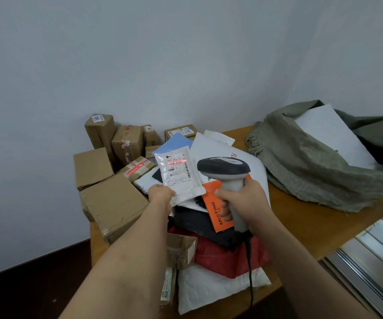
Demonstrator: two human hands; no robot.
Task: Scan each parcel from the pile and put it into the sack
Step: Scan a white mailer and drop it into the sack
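The right hand [243, 199] grips the grey handheld scanner [226, 171]; the left hand [161, 194] pinches the small white plastic parcel [179, 176] by one corner, which may tilt and spoil the read.

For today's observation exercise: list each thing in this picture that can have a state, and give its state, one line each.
Scanner: on, gripped by the right hand, red beam on the label.
White parcel: pinched by the left hand, held up, label facing the scanner.
Sack: mouth open, a white parcel already inside.
Pile: unsorted on the table.
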